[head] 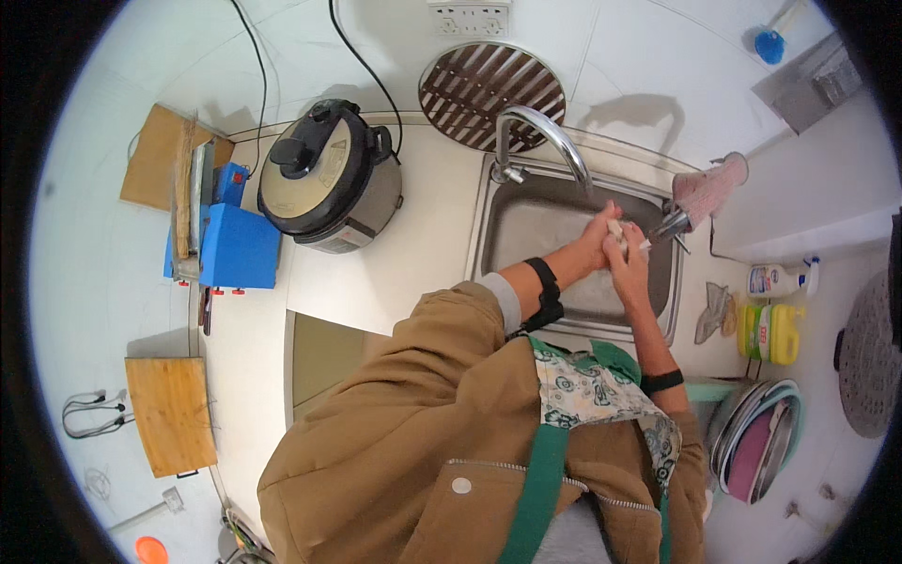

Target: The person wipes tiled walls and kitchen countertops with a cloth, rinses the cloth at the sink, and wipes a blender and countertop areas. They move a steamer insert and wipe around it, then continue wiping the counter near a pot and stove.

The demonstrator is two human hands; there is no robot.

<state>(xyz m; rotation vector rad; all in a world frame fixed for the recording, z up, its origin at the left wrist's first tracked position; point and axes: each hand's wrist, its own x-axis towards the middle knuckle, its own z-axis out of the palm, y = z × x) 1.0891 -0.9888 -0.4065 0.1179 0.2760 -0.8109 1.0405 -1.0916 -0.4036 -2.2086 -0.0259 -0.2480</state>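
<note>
Over the stainless steel sink (521,233), my left hand (596,238) and my right hand (629,271) meet with their fingers around a small pale item (616,230). Its kind cannot be told, as the fingers cover most of it. A small white bit (645,244) shows at the fingers of my right hand. The curved chrome faucet (546,120) ends just above and left of my hands; I cannot tell whether water runs.
An electric pressure cooker (331,176) stands left of the sink. By the sink's right rim, a pink cloth (708,187) hangs near a metal cylinder (669,225). Farther right are a spray bottle (771,280), a yellow jug (771,333) and stacked basins (757,440).
</note>
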